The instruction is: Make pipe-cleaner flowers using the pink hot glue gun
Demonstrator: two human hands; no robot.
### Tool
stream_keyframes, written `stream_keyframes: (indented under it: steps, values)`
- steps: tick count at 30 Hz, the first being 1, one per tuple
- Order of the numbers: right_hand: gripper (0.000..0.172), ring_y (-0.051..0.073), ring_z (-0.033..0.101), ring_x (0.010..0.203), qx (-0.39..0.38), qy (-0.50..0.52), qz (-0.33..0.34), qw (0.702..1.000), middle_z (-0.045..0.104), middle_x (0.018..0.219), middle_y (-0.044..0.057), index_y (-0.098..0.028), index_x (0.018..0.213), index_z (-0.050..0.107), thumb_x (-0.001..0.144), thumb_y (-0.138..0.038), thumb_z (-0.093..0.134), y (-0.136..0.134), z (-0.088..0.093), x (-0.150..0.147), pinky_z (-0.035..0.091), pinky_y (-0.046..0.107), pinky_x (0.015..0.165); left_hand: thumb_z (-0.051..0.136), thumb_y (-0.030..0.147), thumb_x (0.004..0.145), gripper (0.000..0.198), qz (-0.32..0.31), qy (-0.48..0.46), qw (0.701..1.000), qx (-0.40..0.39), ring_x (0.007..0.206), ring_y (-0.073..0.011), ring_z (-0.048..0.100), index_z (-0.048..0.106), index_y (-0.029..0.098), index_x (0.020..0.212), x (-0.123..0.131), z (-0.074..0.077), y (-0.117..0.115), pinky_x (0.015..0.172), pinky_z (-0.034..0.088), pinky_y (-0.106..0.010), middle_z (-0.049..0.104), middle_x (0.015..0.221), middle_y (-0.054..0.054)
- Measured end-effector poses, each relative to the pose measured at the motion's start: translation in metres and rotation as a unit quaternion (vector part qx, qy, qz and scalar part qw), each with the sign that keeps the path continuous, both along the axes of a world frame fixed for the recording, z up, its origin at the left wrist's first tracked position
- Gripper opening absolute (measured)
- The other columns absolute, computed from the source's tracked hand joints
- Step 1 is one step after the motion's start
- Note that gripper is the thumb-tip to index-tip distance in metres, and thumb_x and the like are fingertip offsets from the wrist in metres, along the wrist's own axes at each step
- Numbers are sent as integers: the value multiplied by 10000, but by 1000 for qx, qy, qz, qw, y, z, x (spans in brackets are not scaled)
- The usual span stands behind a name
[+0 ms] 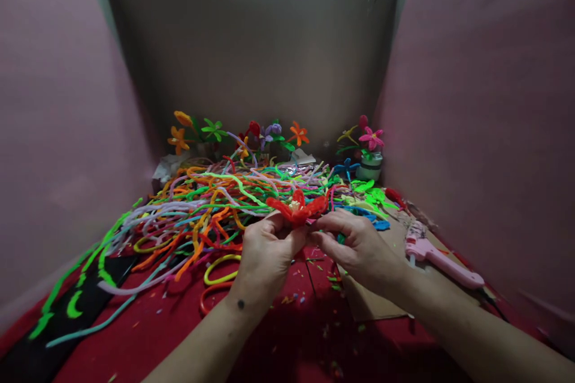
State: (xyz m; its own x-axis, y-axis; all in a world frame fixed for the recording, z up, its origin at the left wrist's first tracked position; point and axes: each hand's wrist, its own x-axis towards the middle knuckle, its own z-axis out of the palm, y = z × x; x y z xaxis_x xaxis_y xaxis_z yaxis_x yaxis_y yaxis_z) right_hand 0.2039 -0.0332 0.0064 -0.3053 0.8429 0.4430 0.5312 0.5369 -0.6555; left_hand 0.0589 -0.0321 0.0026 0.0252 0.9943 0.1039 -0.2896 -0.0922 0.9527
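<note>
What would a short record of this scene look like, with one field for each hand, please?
Left hand: holds a red fuzzy flower with pale centre
Right hand: close beside the flower's base; contact unclear
Beyond hands: heaped multicoloured fuzzy stems
Right side: pink glue gun on flat brown cardboard
Back: several colourful fuzzy flowers
Surface: red covering, scattered scraps

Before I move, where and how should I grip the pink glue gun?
Take the pink glue gun by its handle, I'd say, coming from the near right: the handle is long, slim and slants that way, with the dark cord leaving its end.
</note>
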Motion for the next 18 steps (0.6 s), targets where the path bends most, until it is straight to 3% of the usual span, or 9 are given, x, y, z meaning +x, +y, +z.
stream_keyframes:
  steps: [6,11,15,18]
  values:
    - [126,133,503,751,-44,150,53,986,535,774,14,-180,672,599,782,-176,539,3,-6,-8,407,269,683,754,175,539,209,-1,-14,1000,-10,532,-91,550,701,113,731,-2,0,4,525,465,-191,657,596,3]
    - [132,69,375,467,-176,265,91,944,464,571,-49,-179,724,555,827,-234,494,4,-13,-9,315,212,459,731,216,597,175,-58,9,998,-18,497,-100,534,688,87,707,-8,-2,7,459,436,-197,641,566,-26]
    - [129,84,471,595,-103,275,103,950,542,644,-26,-176,690,575,807,-213,534,5,-5,-1,360,217,563,697,207,648,163,-105,-9,994,-30,493,-117,552,683,76,744,-11,-5,11,450,437,-215,653,584,-56]
    - [119,94,494,645,-100,270,130,949,556,671,-22,-178,706,590,807,-216,541,4,1,1,370,227,612,699,182,645,142,-135,-31,989,-41,491,-116,555,681,77,738,-11,-8,14,428,434,-210,650,598,-54]
